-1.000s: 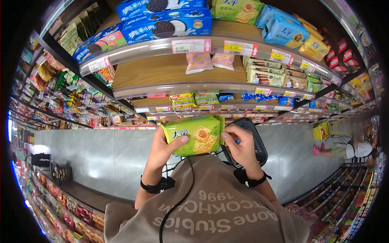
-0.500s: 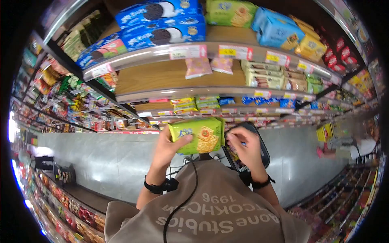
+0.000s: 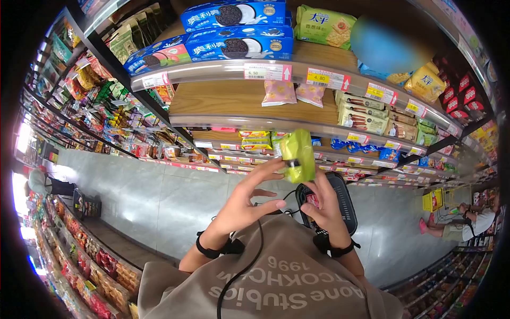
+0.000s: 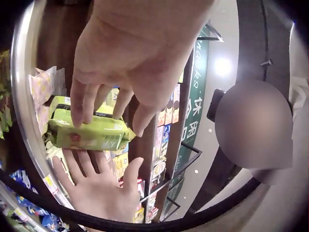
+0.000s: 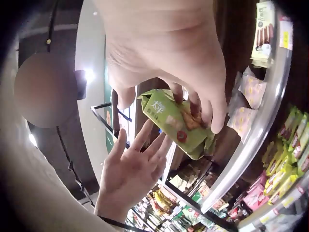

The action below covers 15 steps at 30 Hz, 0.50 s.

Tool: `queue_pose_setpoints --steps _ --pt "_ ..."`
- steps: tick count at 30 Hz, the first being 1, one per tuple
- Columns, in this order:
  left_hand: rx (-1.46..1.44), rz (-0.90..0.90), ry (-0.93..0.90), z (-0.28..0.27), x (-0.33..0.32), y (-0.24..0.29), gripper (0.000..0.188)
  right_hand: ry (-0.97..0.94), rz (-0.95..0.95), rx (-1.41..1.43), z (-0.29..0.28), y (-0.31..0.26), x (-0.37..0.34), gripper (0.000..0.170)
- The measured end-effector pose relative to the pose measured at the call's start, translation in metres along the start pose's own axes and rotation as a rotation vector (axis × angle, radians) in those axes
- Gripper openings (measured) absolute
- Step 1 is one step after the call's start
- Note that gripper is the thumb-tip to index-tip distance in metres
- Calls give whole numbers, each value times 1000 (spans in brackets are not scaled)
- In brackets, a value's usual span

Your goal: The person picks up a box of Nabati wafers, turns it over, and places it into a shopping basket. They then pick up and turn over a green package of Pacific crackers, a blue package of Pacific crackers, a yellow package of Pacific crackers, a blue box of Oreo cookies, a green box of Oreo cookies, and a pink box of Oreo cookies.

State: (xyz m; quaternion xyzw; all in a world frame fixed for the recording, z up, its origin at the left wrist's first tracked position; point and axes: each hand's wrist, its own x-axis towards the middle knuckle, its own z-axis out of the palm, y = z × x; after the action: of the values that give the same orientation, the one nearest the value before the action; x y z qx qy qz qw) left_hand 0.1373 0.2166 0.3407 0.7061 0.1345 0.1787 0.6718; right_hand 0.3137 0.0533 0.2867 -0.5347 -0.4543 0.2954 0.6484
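Observation:
A green cracker pack (image 3: 298, 155) is up on end and a bit blurred in the head view, between the fingertips of both hands. My left hand (image 3: 247, 199) has its fingers extended to the pack's left side, thumb apart. My right hand (image 3: 325, 204) is at its lower right, fingers spread and loosely bent. In the left wrist view, the left hand (image 4: 130, 63) reaches over the pack (image 4: 89, 130), with the right hand (image 4: 101, 191) spread below. The right wrist view has the right hand's fingers over the pack (image 5: 176, 123) and the left hand's open palm (image 5: 130, 174) beside it.
Shelves in front hold blue cookie boxes (image 3: 239, 45), another green pack (image 3: 325, 26), yellow packs (image 3: 426, 82) and pink bags (image 3: 280, 92). A black basket (image 3: 342, 204) is behind the right hand. A person (image 3: 470, 220) is at the far right, near a yellow basket (image 3: 433, 199).
The pack has turned from lying level, front up, to standing on end, and has moved up and right. The left hand's thumb has come off its front; the right hand's fingers have spread.

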Motion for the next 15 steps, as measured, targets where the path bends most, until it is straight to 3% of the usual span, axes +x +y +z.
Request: queue_pose_setpoints --steps 2,6,9,10,13,15 --pt "166 60 -31 4 2 13 61 -57 86 245 -9 9 -3 100" --pt "411 228 -78 18 0 12 50 24 174 539 -12 2 0 102" --pt "418 293 -127 37 1 9 40 -10 210 608 -27 13 -4 95" --pt "426 300 -160 41 3 8 38 26 172 634 -31 22 -8 79" --pt "404 285 -160 62 3 6 34 173 338 833 -54 36 -15 61" --pt "431 279 -98 70 5 4 33 125 337 914 -65 48 -10 51"
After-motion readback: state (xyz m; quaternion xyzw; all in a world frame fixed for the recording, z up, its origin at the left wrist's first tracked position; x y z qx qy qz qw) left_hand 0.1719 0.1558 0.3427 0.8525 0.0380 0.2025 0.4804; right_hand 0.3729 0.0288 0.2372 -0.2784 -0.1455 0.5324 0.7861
